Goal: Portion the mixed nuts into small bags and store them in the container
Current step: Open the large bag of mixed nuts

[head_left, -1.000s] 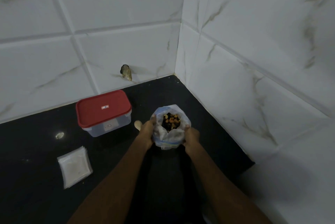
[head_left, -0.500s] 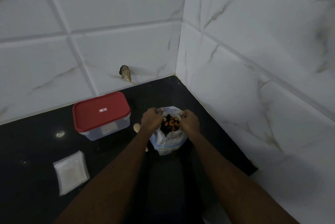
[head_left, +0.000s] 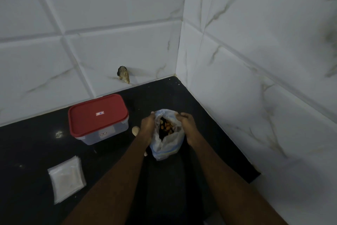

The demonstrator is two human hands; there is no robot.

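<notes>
1. As we read from the far side, the stack of small bags (head_left: 66, 181) lies flat on the black counter (head_left: 27, 142), left of the red-lidded container (head_left: 98, 118) and nearer to us.
2. We note that the container stands by the back wall with its lid on. No filled portion shows, so we judge that portioning has not yet begun.
3. Just right of the container sits a pale rounded object (head_left: 135, 131), partly hidden by the left forearm. We cannot tell what it is.
4. Further right of the container, the left hand (head_left: 146, 127) grasps the near rim of the large plastic bag (head_left: 166, 144), fingers curled over its edge.
5. The plastic bag stands upright on the counter, its mouth spread, with the mixed nuts (head_left: 166, 126) visible inside.
6. The right hand (head_left: 187, 126) grasps the opposite rim in the same way.
7. We judge the current step to be opening the supply bag. The next move calls for freeing one hand without tipping the bag, then fetching one small bag from the stack left of the container.
</notes>
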